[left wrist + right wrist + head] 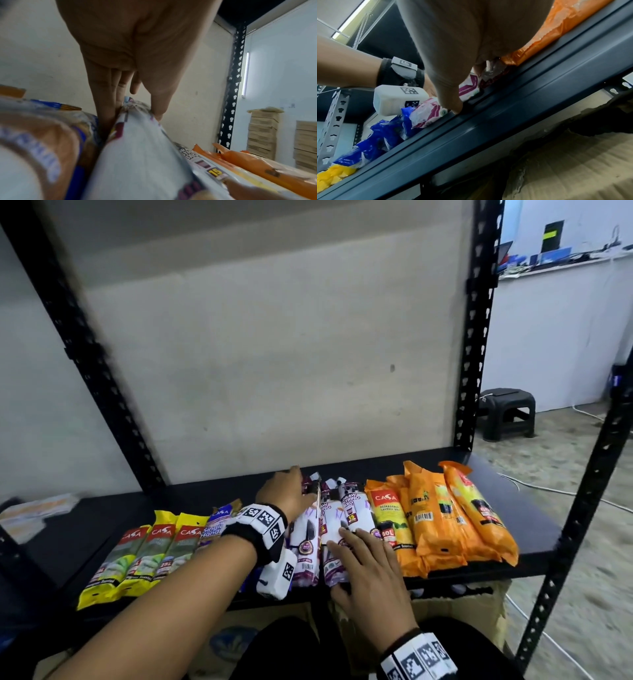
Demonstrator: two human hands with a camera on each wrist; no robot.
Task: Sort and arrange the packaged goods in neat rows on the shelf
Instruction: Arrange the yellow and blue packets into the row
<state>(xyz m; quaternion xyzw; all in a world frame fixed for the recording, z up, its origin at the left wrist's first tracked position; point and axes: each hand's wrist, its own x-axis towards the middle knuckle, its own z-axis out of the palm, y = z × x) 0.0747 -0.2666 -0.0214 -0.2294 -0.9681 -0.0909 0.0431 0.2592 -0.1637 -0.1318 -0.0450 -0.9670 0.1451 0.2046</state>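
Note:
Packs lie in a row on the black shelf point(527, 508): three yellow packs point(144, 553) at the left, a blue pack point(215, 525), white and purple drawstring-bag packs point(356, 508) in the middle, and orange packs point(445, 518) at the right. My left hand point(291, 494) reaches to the far end of the leftmost white and purple pack point(142, 148). In the left wrist view its fingers point(109, 102) and thumb pinch that end from both sides. My right hand point(370, 570) lies flat on the near ends of the white and purple packs, thumb point(453, 102) at the shelf's front lip point(522, 108).
Black slotted uprights point(476, 337) stand at the shelf's back corners before a pale back panel. A pale flat pack point(34, 511) lies at the far left. A cardboard box point(462, 611) sits under the shelf. On the floor to the right are a black stool point(507, 412) and cables.

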